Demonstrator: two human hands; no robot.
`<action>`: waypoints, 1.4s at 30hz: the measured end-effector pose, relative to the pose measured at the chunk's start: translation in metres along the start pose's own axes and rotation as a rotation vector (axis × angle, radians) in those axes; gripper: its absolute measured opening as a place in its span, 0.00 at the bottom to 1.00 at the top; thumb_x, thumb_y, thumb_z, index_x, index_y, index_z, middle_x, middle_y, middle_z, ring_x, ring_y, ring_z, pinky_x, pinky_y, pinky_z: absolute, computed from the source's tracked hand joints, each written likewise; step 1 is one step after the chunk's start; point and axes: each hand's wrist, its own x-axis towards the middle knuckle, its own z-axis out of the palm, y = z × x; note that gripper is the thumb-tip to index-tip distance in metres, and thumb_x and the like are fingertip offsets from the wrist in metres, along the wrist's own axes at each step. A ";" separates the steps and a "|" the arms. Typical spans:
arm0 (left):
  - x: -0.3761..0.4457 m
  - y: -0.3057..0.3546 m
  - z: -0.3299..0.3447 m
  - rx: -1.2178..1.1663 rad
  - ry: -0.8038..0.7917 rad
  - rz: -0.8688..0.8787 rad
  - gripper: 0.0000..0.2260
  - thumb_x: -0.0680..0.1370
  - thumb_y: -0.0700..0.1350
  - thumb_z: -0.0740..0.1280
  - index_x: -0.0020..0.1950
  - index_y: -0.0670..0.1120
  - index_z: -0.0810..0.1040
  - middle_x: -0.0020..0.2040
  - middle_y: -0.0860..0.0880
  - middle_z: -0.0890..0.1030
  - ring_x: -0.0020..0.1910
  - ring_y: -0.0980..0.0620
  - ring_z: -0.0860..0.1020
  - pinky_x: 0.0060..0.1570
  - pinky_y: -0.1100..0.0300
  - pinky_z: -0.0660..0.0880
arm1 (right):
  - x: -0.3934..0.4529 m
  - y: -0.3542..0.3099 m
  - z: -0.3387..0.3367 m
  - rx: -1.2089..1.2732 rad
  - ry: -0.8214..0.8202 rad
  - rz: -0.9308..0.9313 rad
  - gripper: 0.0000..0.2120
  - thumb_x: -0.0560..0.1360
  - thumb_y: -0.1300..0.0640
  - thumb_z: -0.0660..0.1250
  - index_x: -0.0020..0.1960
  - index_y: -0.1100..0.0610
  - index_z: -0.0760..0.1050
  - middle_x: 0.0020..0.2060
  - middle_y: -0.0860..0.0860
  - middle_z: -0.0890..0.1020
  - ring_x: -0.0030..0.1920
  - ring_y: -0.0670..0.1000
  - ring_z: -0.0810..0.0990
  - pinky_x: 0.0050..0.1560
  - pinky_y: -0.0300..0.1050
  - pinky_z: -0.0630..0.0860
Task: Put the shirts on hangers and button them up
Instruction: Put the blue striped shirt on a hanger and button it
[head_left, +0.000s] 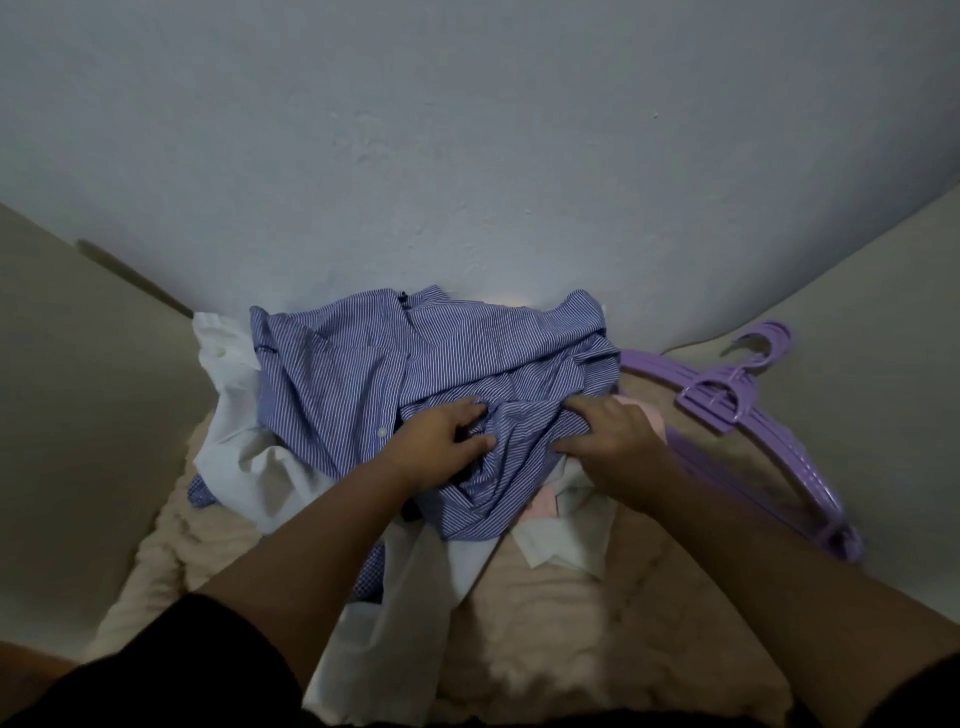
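Pinching the striped shirt (395, 374), left hand (441, 436) and right hand (608, 431) risk dragging the white shirts (239, 415) along; layers are tangled.

Bed with fuzzy beige-pink blanket (597, 623): heap of crumpled white shirts (244, 441) under blue striped shirt (363, 374), centre; stacked purple plastic hangers (727, 415), far right.

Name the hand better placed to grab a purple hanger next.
Right. The purple hangers lie stacked on the person's right, just beyond the right hand. The left hand would probably have to cross the striped shirt both hands grip.
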 end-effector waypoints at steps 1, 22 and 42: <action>-0.001 0.001 0.001 0.000 0.015 0.003 0.26 0.79 0.53 0.64 0.75 0.47 0.64 0.76 0.51 0.62 0.74 0.50 0.61 0.71 0.58 0.57 | 0.000 0.000 0.000 -0.029 -0.023 -0.006 0.15 0.63 0.59 0.66 0.47 0.48 0.84 0.55 0.58 0.81 0.52 0.58 0.76 0.44 0.51 0.74; -0.049 -0.046 -0.051 0.339 -0.232 -0.110 0.16 0.77 0.50 0.59 0.59 0.49 0.82 0.73 0.51 0.69 0.66 0.52 0.70 0.60 0.62 0.65 | 0.034 -0.064 -0.040 0.163 -0.273 0.244 0.25 0.79 0.51 0.58 0.75 0.51 0.60 0.74 0.46 0.60 0.73 0.49 0.54 0.69 0.51 0.52; -0.072 -0.031 -0.129 -0.008 -0.084 -0.037 0.01 0.77 0.46 0.69 0.47 0.50 0.81 0.44 0.53 0.81 0.43 0.61 0.76 0.44 0.74 0.70 | 0.073 -0.145 -0.074 0.522 -0.066 0.165 0.28 0.71 0.41 0.64 0.67 0.51 0.72 0.63 0.49 0.74 0.66 0.51 0.67 0.66 0.49 0.62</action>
